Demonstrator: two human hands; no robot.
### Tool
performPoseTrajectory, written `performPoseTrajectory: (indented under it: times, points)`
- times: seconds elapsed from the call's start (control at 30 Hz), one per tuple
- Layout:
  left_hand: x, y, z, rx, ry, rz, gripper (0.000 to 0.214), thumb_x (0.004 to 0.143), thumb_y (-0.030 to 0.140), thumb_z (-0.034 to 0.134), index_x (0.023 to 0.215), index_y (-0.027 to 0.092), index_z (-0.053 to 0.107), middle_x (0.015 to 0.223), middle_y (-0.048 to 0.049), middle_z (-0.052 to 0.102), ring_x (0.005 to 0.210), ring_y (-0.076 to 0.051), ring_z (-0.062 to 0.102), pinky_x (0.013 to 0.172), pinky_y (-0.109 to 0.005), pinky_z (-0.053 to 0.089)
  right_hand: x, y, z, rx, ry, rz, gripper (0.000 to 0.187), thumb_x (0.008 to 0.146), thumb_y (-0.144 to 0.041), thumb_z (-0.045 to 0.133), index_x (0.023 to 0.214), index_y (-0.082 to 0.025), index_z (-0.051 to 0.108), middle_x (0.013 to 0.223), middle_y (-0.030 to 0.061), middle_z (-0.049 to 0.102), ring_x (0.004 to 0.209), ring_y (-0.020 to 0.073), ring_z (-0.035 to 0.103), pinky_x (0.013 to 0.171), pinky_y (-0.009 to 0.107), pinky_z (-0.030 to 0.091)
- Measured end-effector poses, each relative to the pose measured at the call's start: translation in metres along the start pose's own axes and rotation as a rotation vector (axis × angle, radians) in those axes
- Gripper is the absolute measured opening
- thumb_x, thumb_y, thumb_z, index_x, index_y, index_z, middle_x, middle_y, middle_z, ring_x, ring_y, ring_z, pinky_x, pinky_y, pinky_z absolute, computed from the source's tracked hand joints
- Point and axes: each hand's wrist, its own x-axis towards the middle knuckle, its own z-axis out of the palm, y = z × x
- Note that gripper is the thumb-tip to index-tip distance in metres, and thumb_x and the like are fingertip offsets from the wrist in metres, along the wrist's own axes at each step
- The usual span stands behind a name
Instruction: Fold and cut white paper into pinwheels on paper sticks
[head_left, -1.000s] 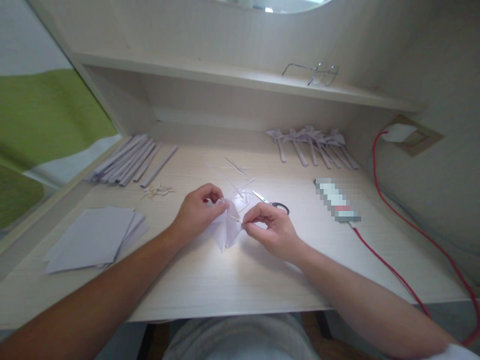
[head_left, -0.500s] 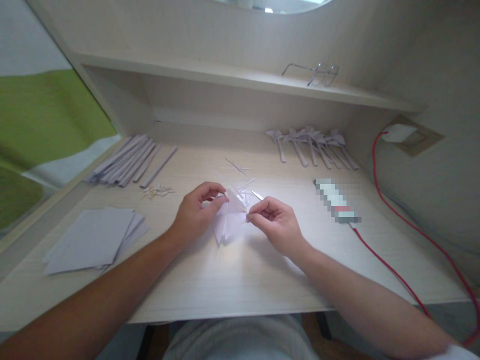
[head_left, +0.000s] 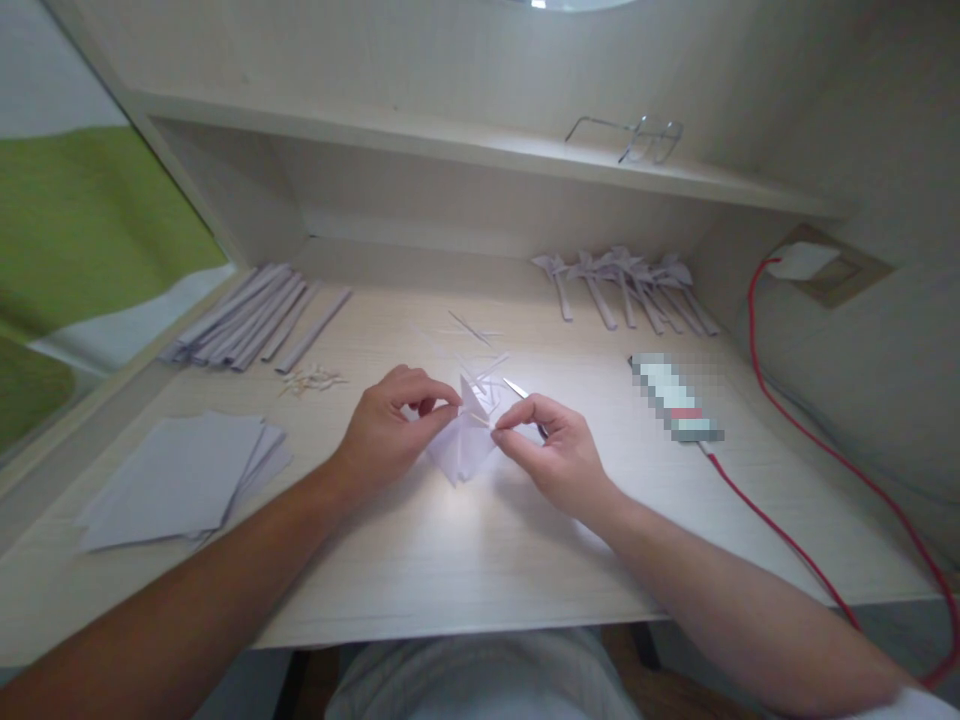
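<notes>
A folded white paper piece with several pointed flaps rests on the desk between my hands. My left hand pinches its left upper edge with thumb and fingers closed. My right hand pinches its right side, where a thin pale stick shows at the fingertips. Behind my right hand the blade of a pair of scissors sticks out, the handles hidden by the hand. Thin paper slivers lie just beyond the folded piece.
A stack of white sheets lies at the left front. Rolled paper sticks lie at the back left, small wooden bits near them. Finished paper pinwheels line the back right. A blurred device with a red cable lies at right. Glasses sit on the shelf.
My right hand has moved up and slightly left, covering the scissor handles. The folded paper has been turned and lifted a little between the fingers.
</notes>
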Motion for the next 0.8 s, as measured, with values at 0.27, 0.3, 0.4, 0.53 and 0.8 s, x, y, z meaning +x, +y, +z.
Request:
performPoseTrajectory:
  times: [0.27,0.3,0.4,0.53,0.8]
  points:
    - [-0.002,0.000,-0.002,-0.011,-0.075,0.036,0.011,0.083,0.016,0.072,0.086,0.023,0.080,0.080,-0.0009,0.073,0.078,-0.016,0.066,0.072,-0.029,0.048,0.001,-0.003,-0.002,-0.078,-0.024,-0.100,0.013,0.078,-0.008,0.068,0.080,-0.020,0.071,0.079,-0.0015,0.071,0.079,0.0162,0.066,0.077,0.029,0.047]
    - [-0.002,0.000,-0.002,-0.004,-0.083,0.041,0.011,0.083,0.016,0.071,0.086,0.023,0.079,0.080,-0.0008,0.073,0.079,-0.016,0.066,0.073,-0.030,0.048,0.002,-0.004,-0.002,-0.086,-0.025,-0.096,0.013,0.079,-0.008,0.068,0.080,-0.020,0.071,0.079,-0.0015,0.071,0.079,0.0161,0.066,0.076,0.029,0.048]
    - [-0.002,0.002,-0.002,0.006,-0.102,0.039,0.012,0.084,0.016,0.071,0.088,0.024,0.079,0.083,-0.0010,0.073,0.080,-0.017,0.067,0.074,-0.030,0.049,0.002,-0.003,-0.002,-0.108,-0.021,-0.078,0.013,0.080,-0.009,0.068,0.080,-0.021,0.072,0.079,-0.0017,0.072,0.079,0.0161,0.067,0.075,0.028,0.048]
    - [-0.002,0.006,-0.003,0.004,-0.122,0.032,0.011,0.084,0.017,0.070,0.088,0.022,0.079,0.083,-0.0021,0.073,0.080,-0.017,0.067,0.074,-0.030,0.049,0.001,-0.001,-0.002,-0.121,-0.011,-0.078,0.012,0.079,-0.010,0.068,0.079,-0.021,0.073,0.078,-0.0021,0.073,0.077,0.0157,0.067,0.072,0.027,0.047]
    - [-0.003,0.013,-0.004,0.015,-0.130,0.047,0.010,0.082,0.019,0.069,0.084,0.024,0.078,0.079,-0.0006,0.072,0.078,-0.017,0.067,0.074,-0.029,0.050,0.000,-0.003,-0.002,-0.124,-0.023,-0.086,0.014,0.077,-0.009,0.068,0.076,-0.022,0.073,0.075,-0.0032,0.072,0.074,0.0152,0.064,0.072,0.027,0.046]
